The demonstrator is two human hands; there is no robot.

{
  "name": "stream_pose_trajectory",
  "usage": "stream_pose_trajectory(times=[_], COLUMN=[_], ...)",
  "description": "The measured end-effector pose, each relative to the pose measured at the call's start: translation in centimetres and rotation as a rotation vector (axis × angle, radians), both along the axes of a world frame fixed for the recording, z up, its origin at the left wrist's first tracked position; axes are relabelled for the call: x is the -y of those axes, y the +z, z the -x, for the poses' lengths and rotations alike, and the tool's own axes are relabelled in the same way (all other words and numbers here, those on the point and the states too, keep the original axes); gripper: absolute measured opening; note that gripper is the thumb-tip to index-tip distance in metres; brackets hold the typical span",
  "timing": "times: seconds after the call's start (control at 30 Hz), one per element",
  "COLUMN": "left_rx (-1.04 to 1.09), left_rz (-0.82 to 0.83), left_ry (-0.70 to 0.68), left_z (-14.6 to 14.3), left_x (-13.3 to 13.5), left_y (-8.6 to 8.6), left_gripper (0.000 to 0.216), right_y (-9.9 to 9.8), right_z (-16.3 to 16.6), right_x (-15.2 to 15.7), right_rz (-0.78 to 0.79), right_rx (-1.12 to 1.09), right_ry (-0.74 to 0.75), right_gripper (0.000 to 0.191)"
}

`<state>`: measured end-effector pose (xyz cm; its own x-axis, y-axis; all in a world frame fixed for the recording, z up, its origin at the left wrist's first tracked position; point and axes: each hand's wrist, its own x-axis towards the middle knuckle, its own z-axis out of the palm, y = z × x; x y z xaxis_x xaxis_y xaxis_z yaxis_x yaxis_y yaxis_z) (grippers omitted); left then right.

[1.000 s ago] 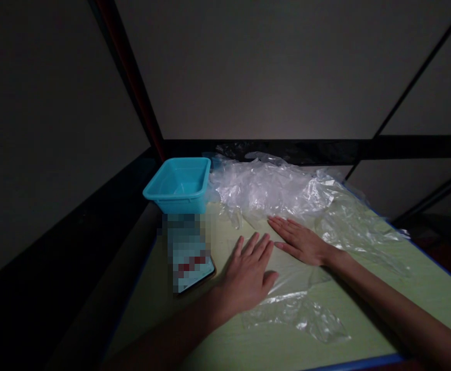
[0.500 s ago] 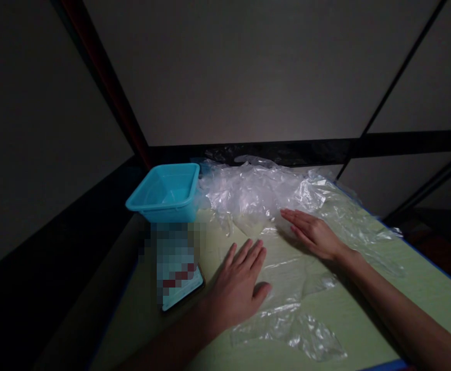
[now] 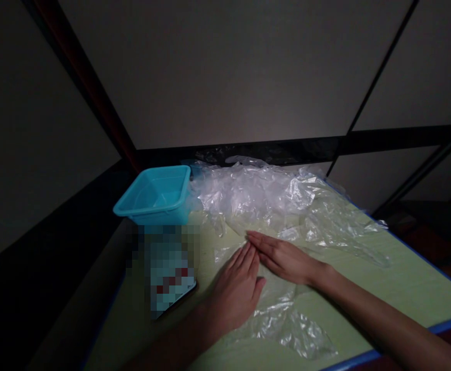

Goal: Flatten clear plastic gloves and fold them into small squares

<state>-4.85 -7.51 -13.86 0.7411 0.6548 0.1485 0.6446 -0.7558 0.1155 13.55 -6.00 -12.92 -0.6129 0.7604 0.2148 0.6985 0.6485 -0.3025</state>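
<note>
My left hand (image 3: 238, 286) lies palm down on a thin clear plastic bag (image 3: 291, 327), fingers stretched out and thumb apart. Just right of it, my right hand (image 3: 287, 258) rests on the same bag with fingers straight and close together, holding nothing. The fingertips of both hands meet or nearly meet. Part of the bag is hidden under the hands; its crinkled end spreads toward the table's near edge. Beyond the hands lies a heap of crumpled clear plastic bags (image 3: 248, 190).
A turquoise plastic basin (image 3: 159, 211) stands at the back left of the light green table (image 3: 395, 293), which has a blue edge. A phone (image 3: 175, 296), partly blurred out, lies before the basin. Wall panels (image 3: 225, 77) rise behind the table.
My right hand has moved left and nearer, from the edge of the heap to beside my left hand. My left hand stays flat on the bag. The view has shifted slightly.
</note>
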Motion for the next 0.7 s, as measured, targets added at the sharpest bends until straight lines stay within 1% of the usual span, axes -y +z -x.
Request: stream_pose_trajectory(times=[0.1,0.27,0.5,0.6,0.7], left_rx=[-0.021,-0.039,-0.042,-0.039,-0.029], left_rz=[-0.028,-0.038,-0.028,-0.002,0.025], left_ry=[0.0,0.036,0.07,0.066,0.064], left_z=[0.2,0.6,0.7,0.6,0.5], left_x=[0.0,0.2,0.3,0.2,0.2], left_y=[-0.1,-0.3,-0.7,-0.6,-0.5], left_gripper=[0.051,0.054,0.066,0.068,0.069], right_y=[-0.9,-1.4,-1.9,-1.5,-0.2], right_z=[0.0,-1.9,-3.8,-4.2,-3.7], right_x=[-0.3,-1.7,-3.1,-3.4,-2.8], right_rz=[0.0,-0.016,-0.009,-0.007,-0.013], right_rx=[0.072,0.209,0.223,0.214,0.202], right_ry=[-0.017,-0.122,-0.2,-0.204,-0.196], right_gripper=[0.051,0.058,0.061,0.058,0.056])
